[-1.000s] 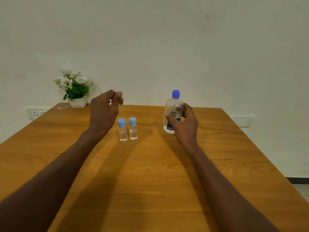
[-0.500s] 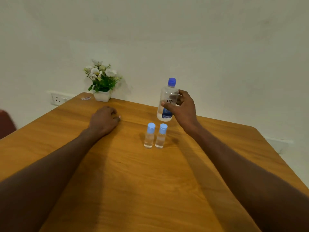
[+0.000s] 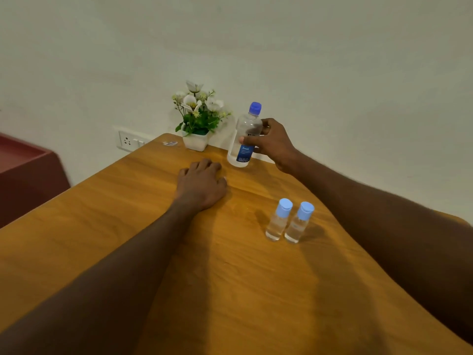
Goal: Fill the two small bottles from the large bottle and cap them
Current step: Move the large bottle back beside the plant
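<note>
On the wooden table [image 3: 128,226], right hand [image 3: 275,144] grips the large bottle [image 3: 244,135]; left hand [image 3: 202,185] rests loosely curled, empty.

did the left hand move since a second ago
Yes. The left hand was raised above the two small bottles; it has come down and now rests on the table, left of them.

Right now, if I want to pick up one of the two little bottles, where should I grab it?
Probably pinch the clear body of the left small bottle, just under its light blue cap, coming from its left. It stands upright, and the other small bottle stands close against its right side, so that side is crowded. The left hand rests on the table nearby.
</note>
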`<state>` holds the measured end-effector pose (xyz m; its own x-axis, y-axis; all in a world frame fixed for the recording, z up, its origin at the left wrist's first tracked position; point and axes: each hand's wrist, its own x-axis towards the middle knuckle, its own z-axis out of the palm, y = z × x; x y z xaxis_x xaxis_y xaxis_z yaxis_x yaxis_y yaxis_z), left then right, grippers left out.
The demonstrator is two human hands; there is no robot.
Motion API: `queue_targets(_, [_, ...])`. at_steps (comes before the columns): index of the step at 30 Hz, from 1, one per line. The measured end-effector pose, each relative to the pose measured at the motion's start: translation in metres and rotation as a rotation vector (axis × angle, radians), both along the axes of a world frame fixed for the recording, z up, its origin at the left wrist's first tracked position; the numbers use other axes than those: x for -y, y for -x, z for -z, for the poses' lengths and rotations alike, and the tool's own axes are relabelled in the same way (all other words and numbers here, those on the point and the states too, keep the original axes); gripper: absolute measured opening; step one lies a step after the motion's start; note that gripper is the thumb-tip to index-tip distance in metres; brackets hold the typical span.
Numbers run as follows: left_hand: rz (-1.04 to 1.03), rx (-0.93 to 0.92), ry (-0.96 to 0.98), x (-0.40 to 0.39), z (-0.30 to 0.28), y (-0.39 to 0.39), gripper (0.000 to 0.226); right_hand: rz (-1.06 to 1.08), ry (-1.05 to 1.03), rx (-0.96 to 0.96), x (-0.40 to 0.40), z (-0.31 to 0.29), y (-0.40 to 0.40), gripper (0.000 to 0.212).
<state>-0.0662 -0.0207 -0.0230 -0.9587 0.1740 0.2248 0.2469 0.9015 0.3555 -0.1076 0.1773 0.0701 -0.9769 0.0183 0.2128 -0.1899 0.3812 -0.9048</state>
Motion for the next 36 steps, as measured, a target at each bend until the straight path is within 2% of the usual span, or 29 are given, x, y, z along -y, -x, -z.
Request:
queue_targets(7, [-0.002, -0.012, 0.007, -0.001, 0.001, 0.000, 0.053, 0.003, -0.108, 0.006, 0.004, 0.007, 0.034, 0.066])
queue_targets(13, [-0.005, -0.013, 0.017, -0.001, -0.001, -0.002, 0.054, 0.003, -0.084, 0.010, 0.012, 0.013, 0.047, 0.070])
queue_targets(17, [0.001, -0.009, 0.017, -0.001, -0.002, -0.002, 0.054, 0.044, -0.092, 0.002, 0.016, 0.015, 0.048, 0.076])
queue_targets(25, [0.009, -0.009, 0.009, 0.001, -0.002, -0.002, 0.054, 0.069, -0.146, 0.018, 0.022, 0.013, 0.047, 0.072])
queue_targets(30, [0.011, -0.004, -0.015, 0.001, -0.005, -0.004, 0.051, 0.090, -0.206, 0.063, 0.016, 0.004, 0.037, 0.080])
queue_targets(33, [0.003, -0.084, -0.095, 0.000, -0.010, -0.010, 0.034, 0.167, -0.138, 0.061, 0.001, -0.011, 0.015, 0.068])
queue_targets(36, [0.050, -0.220, -0.125, -0.002, -0.018, -0.026, 0.025, 0.249, -0.016, -0.021, -0.021, -0.023, -0.035, 0.045])
